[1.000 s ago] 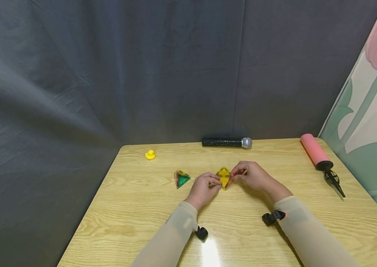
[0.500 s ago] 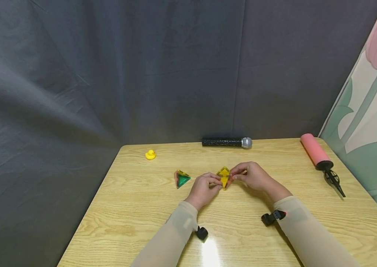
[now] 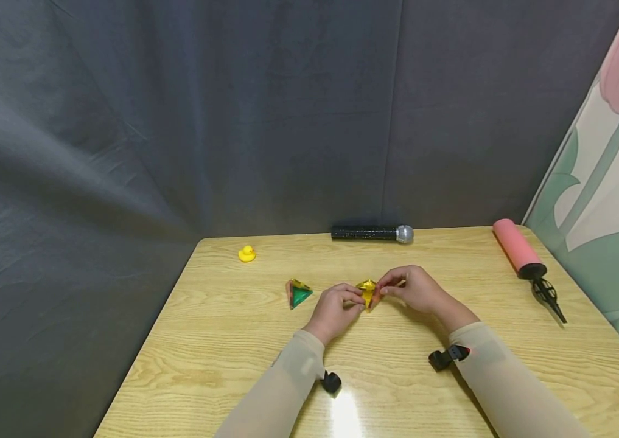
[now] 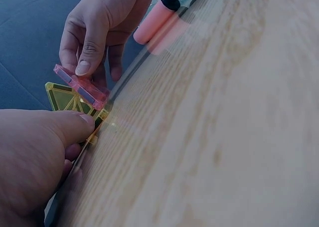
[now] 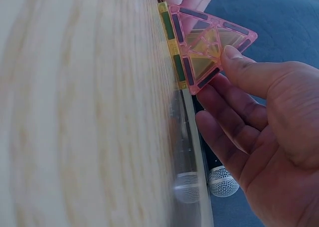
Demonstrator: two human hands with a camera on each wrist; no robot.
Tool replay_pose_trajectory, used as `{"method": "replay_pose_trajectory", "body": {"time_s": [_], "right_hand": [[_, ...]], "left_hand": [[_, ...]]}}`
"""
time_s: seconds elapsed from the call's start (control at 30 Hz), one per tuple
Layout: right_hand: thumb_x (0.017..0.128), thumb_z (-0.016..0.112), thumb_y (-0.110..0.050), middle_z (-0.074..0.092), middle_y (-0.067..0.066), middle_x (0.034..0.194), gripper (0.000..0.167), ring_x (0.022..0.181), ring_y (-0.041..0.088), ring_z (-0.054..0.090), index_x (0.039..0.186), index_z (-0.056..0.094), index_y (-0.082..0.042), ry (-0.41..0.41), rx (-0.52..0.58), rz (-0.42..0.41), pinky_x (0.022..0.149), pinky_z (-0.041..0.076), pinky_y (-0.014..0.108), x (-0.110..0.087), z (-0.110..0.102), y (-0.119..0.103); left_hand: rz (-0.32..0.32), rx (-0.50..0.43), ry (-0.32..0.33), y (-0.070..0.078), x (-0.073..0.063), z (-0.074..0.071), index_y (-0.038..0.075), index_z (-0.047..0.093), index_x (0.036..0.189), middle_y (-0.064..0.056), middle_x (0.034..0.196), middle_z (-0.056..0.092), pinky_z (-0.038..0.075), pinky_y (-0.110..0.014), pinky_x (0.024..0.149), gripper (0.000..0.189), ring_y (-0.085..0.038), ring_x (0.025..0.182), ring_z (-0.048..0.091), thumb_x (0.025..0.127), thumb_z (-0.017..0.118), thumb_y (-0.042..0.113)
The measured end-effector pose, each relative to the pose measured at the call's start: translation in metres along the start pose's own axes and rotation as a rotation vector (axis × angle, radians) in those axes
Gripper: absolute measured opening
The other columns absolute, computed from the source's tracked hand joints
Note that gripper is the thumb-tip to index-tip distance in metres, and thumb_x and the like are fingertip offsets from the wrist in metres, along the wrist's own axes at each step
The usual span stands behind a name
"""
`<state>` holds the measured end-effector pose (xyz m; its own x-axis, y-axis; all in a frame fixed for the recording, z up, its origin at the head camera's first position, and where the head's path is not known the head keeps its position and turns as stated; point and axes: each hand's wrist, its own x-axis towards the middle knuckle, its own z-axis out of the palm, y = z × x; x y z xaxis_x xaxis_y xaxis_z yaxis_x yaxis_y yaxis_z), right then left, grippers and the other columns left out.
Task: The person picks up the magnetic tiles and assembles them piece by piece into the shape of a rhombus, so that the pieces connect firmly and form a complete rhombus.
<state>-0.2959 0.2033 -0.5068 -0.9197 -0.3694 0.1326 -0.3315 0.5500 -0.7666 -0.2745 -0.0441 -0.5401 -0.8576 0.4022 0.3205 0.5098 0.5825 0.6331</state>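
Observation:
My right hand [image 3: 410, 289] pinches a pink triangular magnetic tile [image 5: 237, 25] between thumb and fingers. This tile stands up, one edge along a yellow triangular magnetic tile [image 5: 169, 25] on the table. Left of it, my left hand [image 3: 333, 310] holds that flat yellow tile's side with thumb and fingertips. A second yellow triangular tile [image 4: 59, 93] rises at the far side, seen behind the pink one in the left wrist view. Left of both hands sits a small pyramid-like piece [image 3: 300, 295] of green, yellow and reddish triangular tiles.
A yellow rubber duck [image 3: 247, 254] stands at the table's back left. Along the back edge lies a black microphone [image 3: 365, 233] with a silver head. A pink hand pump [image 3: 517, 248] with a black nozzle lies at the right, by the flowered wall.
The far yellow tile has swung up from lying flat toward the pink tile. The pink tile's tilt has changed slightly under my right hand. My left hand has stayed in place.

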Motion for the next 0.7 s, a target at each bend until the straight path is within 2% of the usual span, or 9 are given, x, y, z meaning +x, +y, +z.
{"method": "replay_pose_trajectory", "body": {"time_s": [0.43,0.57,0.7], "right_hand": [[0.094,0.079,-0.008,0.076,-0.003,0.096,0.01,0.089,0.018,0.067,0.101,0.08,-0.016,0.01,0.001,0.021,0.076,0.056,0.033,0.0013,0.0019,0.0019],[0.094,0.079,-0.009,0.076,-0.001,0.098,0.01,0.085,0.017,0.066,0.103,0.081,-0.014,0.025,-0.01,0.022,0.072,0.055,0.031,0.0,0.0023,0.003],[0.095,0.079,-0.009,0.075,0.0,0.097,0.01,0.083,0.017,0.066,0.103,0.081,-0.013,0.023,-0.007,0.021,0.072,0.055,0.031,-0.0021,0.0028,0.0031]], "left_hand": [[-0.032,0.017,-0.032,-0.0015,0.0002,0.0004,0.019,0.085,0.099,0.012,0.122,0.071,0.046,-0.029,0.109,0.006,-0.009,0.12,0.063,0.095,0.082,0.021],[-0.01,0.019,-0.014,-0.0016,0.0001,0.0014,0.018,0.085,0.099,0.01,0.122,0.073,0.047,-0.031,0.109,0.006,-0.011,0.12,0.063,0.095,0.082,0.02],[-0.019,0.017,-0.02,-0.0023,0.0003,0.0026,0.018,0.085,0.099,0.01,0.123,0.072,0.047,-0.031,0.108,0.006,-0.011,0.121,0.063,0.095,0.082,0.02]]}}
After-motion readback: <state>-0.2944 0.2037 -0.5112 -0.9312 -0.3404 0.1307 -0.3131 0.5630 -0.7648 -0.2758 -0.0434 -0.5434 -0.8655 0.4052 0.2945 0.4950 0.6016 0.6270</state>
